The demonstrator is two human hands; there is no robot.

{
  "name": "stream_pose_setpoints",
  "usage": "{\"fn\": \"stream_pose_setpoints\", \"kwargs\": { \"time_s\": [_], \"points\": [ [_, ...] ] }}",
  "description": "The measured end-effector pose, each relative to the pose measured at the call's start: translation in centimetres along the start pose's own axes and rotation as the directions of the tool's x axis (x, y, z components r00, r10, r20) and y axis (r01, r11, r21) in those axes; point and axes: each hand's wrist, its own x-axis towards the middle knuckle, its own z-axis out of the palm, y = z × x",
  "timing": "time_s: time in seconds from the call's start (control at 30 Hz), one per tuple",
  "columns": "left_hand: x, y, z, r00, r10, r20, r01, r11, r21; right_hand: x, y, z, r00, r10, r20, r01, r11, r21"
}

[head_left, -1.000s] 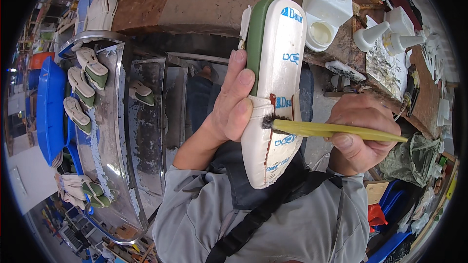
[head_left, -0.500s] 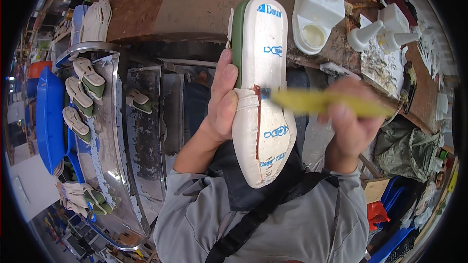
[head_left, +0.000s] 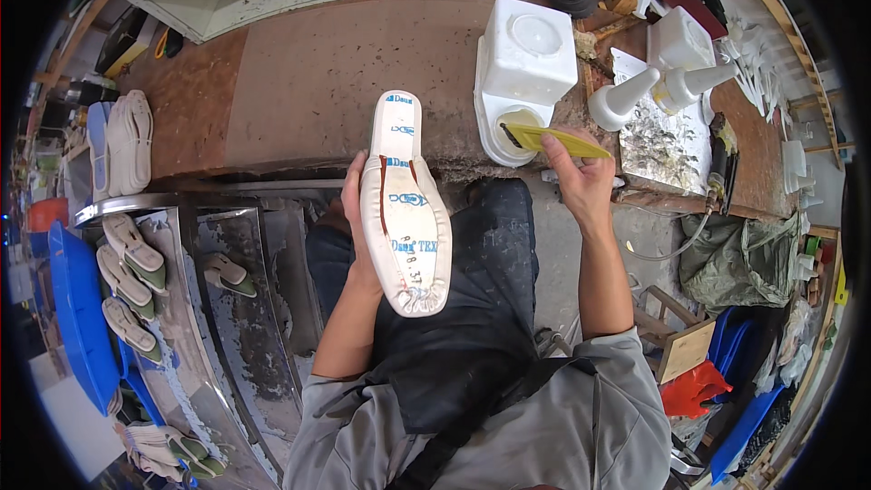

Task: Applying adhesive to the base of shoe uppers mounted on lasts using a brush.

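Note:
My left hand (head_left: 356,204) is closed on the left side of a cream shoe upper (head_left: 419,245) stretched over a last, its underside facing up and its rounded toe nearest me. Blue print and reddish-brown strips show on that underside. My right hand (head_left: 585,183) grips a flat yellow-handled brush (head_left: 567,142), fingers wrapped round the handle. The dark bristle end lies in the round mouth of a white glue pot (head_left: 510,152), under its boxy white container (head_left: 535,36). How deep the bristles sit I cannot tell.
A brown workbench (head_left: 318,82) spans the far side. To its right stand white cone-tipped bottles (head_left: 626,98) and a glue-stained board (head_left: 671,145). At left, a metal rack (head_left: 195,308) carries several cream-and-green shoes (head_left: 132,325), beside a blue tray (head_left: 82,308).
My right hand has brought the brush from over the shoe's underside to the glue pot's mouth. The shoe, still in my left hand, sits lower and farther left. The view has shifted toward the bench.

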Motion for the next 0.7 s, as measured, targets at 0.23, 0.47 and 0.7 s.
{"fn": "stream_pose_setpoints", "kwargs": {
  "time_s": [0.23, 0.47, 0.7],
  "points": [
    [1.4, 0.3, -0.1, 0.961, -0.261, 0.095, 0.277, 0.925, -0.259, 0.4, 1.1, 0.7, 0.998, 0.028, 0.047, -0.027, 1.000, -0.011],
    [3.5, 3.1, -0.6, 0.764, -0.479, 0.431, 0.579, 0.217, -0.786, 0.2, 0.2, 0.0, 0.946, 0.314, 0.085, -0.308, 0.776, 0.550],
    [4.3, 6.2, -0.4, 0.926, -0.081, 0.369, 0.367, 0.421, -0.829, -2.7, -10.9, 0.2, 0.964, 0.116, 0.237, -0.247, 0.714, 0.655]
  ]
}}
